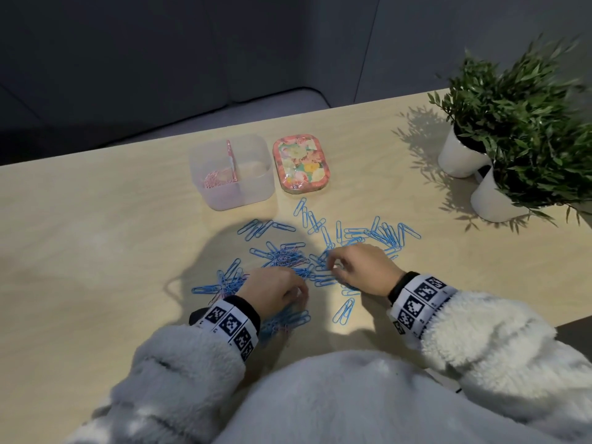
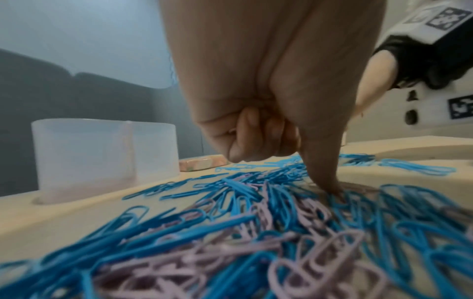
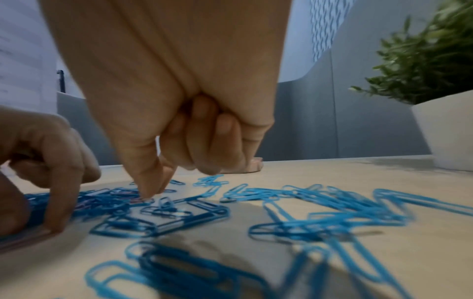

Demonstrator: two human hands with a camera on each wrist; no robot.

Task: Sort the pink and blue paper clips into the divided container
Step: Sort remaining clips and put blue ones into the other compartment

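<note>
The table [image 1: 96,251] ran pale and bare to the left of the clear divided container [image 1: 232,173], which stood well back from the near edge with pink paper clips [image 1: 215,182] in its left compartment; its right one looked empty. Just beside it on the right lay a flowered tin [image 1: 301,163], and two potted plants [image 1: 499,129] crowded the far right corner. Dark sofa cushions [image 1: 128,75] sat beyond the far edge. Blue paper clips [image 1: 378,233] were scattered across the middle, mixed with pink ones near the left hand [image 1: 275,291]. That hand was curled, its thumb tip pressed down into the pile; whether it held a clip I cannot tell. The right hand [image 1: 358,270] reached leftward, thumb and forefinger pinched together at the clips, other fingers tucked.
</note>
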